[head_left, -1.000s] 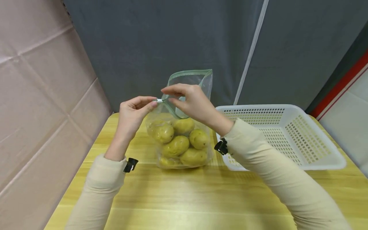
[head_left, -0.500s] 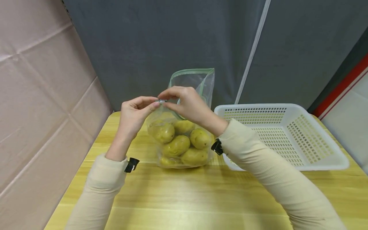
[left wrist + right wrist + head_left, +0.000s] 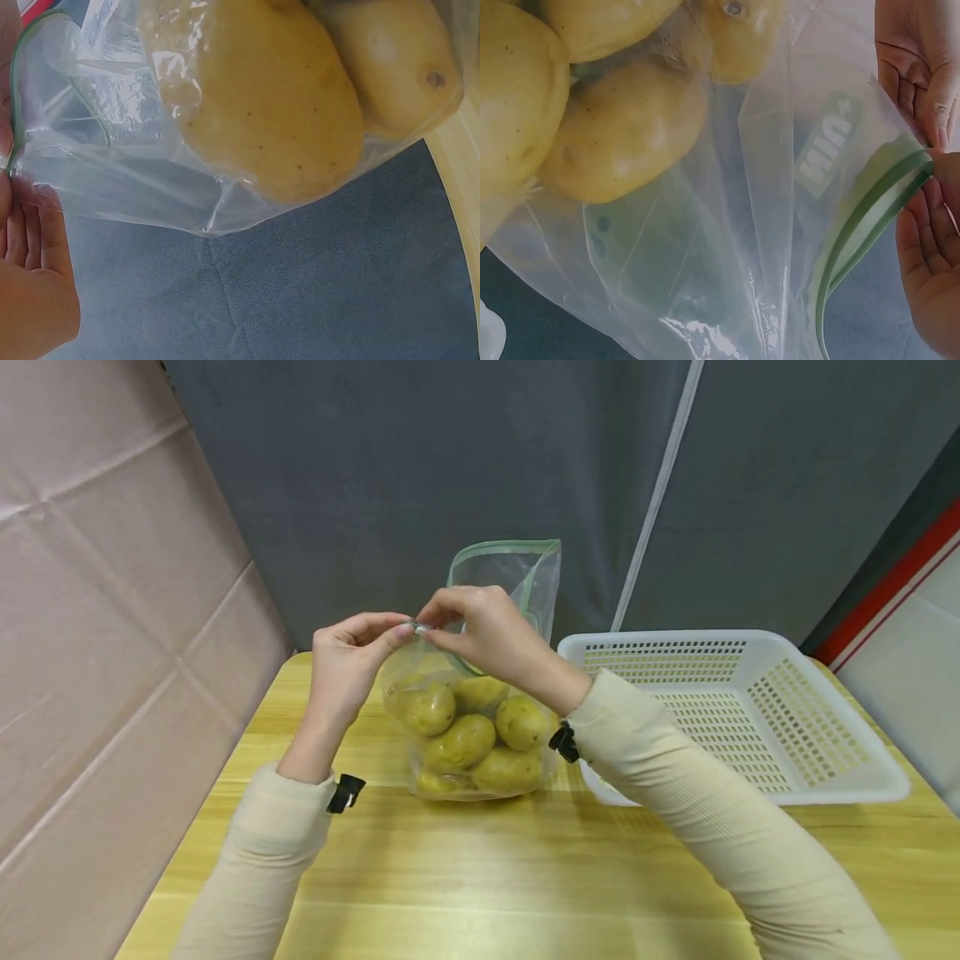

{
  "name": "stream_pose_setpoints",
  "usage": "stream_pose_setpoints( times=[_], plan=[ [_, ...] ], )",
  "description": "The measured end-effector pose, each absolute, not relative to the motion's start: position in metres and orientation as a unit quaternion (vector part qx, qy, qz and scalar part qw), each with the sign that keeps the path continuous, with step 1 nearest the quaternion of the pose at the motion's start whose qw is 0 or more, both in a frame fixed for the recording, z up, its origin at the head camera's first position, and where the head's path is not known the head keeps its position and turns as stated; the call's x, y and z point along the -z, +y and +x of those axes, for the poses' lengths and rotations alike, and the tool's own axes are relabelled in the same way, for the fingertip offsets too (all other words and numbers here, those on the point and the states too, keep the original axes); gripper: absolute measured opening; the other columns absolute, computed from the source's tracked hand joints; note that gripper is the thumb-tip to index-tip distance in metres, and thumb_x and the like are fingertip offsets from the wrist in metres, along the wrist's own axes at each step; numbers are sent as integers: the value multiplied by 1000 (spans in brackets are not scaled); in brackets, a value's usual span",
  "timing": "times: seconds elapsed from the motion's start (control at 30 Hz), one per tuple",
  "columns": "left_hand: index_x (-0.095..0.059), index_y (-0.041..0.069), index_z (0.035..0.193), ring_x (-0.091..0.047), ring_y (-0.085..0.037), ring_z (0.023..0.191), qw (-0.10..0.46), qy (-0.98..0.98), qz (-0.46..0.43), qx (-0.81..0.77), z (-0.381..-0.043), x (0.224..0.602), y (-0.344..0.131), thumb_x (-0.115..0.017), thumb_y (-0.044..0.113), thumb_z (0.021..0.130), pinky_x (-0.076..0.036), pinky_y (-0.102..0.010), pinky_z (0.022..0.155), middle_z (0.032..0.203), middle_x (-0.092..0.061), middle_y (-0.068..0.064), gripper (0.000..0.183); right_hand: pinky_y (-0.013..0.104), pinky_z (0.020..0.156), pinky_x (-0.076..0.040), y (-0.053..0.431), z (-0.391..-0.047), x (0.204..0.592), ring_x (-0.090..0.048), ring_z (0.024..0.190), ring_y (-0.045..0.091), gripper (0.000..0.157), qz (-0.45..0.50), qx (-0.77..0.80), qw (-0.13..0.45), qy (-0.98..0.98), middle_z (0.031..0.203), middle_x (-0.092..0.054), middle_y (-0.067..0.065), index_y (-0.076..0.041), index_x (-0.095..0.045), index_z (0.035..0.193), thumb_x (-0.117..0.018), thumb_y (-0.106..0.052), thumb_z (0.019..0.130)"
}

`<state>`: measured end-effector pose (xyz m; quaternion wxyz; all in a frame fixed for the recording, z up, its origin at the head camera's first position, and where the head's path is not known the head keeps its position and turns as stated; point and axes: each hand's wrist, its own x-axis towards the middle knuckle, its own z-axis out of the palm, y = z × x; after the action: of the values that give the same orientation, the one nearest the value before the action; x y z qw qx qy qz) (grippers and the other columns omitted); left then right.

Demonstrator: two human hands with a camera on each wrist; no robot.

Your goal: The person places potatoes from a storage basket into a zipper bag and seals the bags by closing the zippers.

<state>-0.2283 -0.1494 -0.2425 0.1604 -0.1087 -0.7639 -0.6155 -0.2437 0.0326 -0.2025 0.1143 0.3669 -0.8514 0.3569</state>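
A clear zip-lock bag (image 3: pixel 542 583) with a green zip edge stands upright, holding several yellow potatoes (image 3: pixel 461 741). At its upper left corner my left hand (image 3: pixel 339 664) pinches the zip edge between thumb and fingers. Right beside those fingertips, my right hand (image 3: pixel 491 631) pinches the same edge. The bag's mouth gapes toward its right end. In the right wrist view the green zip strip (image 3: pixel 855 225) curves away from the joined fingertips. A potato (image 3: pixel 255 97) fills much of the left wrist view. What lies between the fingertips is mostly hidden.
A white perforated plastic basket (image 3: pixel 840 793) stands right of the bag on the wooden table (image 3: pixel 480 877). Behind the table hangs a dark grey curtain (image 3: pixel 412 460). A pale pink covered wall (image 3: pixel 97 610) runs along the left.
My right hand has moved slightly left and its parted fingers have closed on the zip edge. A white piece visible earlier at the left fingertips is now mostly covered. The left hand stays put.
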Motion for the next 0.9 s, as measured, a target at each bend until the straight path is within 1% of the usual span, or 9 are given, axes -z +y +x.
stream_pose_setpoints(
  times=[0.1,0.17,0.23,0.27,0.3,0.37,0.57,0.73,0.9],
  plan=[
    [-73,-1,96,-66,-2,76,174,-754,-107,624,-230,243,-150,-73,19,84,-54,-18,74,75,-69,23,24,25,82,-55,33,-244,202,-69,89,17,11,370,-348,115,-853,96,-73,9,-3,-71,96,-69,-8,87],
    [-74,6,91,-66,-2,74,186,-744,-104,633,-230,243,-150,-73,19,83,-54,-17,72,74,-69,21,16,25,82,-55,34,-245,202,-69,89,17,11,371,-344,117,-854,96,-73,9,-3,-71,95,-69,-8,86],
    [-74,15,85,-65,-1,71,198,-734,-96,643,-231,242,-151,-73,17,83,-53,-16,69,74,-70,20,3,25,82,-55,35,-245,202,-69,89,17,10,373,-340,122,-855,96,-73,9,-4,-71,95,-69,-9,86],
    [-73,19,83,-65,-1,71,204,-729,-91,647,-231,242,-151,-73,16,83,-53,-15,67,73,-70,20,4,25,82,-55,35,-246,202,-69,89,17,10,373,-337,125,-856,96,-74,8,-4,-71,94,-69,-9,86],
    [-72,23,81,-64,0,70,209,-725,-87,651,-232,241,-151,-73,14,83,-53,-15,67,73,-70,20,9,25,82,-55,36,-246,201,-69,90,17,10,373,-335,127,-856,96,-74,8,-4,-71,94,-69,-9,86],
    [-71,27,80,-64,0,69,216,-719,-78,656,-232,241,-152,-72,12,84,-52,-15,65,73,-70,20,15,25,82,-56,37,-246,201,-69,90,17,10,374,-330,133,-857,96,-74,8,-4,-71,94,-70,-9,86],
    [-71,29,77,-64,1,67,236,-710,-65,661,-234,241,-153,-73,10,83,-53,-15,65,72,-69,20,20,28,83,-54,39,-247,201,-68,91,18,8,373,-304,146,-864,94,-73,7,-5,-71,92,-70,-9,85],
    [-71,28,77,-64,1,67,240,-702,-65,667,-235,242,-154,-73,9,83,-53,-15,65,71,-70,19,20,31,84,-53,42,-249,202,-66,90,18,6,390,-284,159,-861,92,-73,7,-5,-70,89,-69,-8,85],
    [-71,28,79,-65,0,67,252,-699,-67,665,-235,243,-155,-72,10,84,-54,-15,65,70,-69,19,18,28,80,-55,45,-250,202,-67,86,17,4,408,-297,159,-849,90,-72,8,-4,-69,88,-67,-6,84]
  ],
)
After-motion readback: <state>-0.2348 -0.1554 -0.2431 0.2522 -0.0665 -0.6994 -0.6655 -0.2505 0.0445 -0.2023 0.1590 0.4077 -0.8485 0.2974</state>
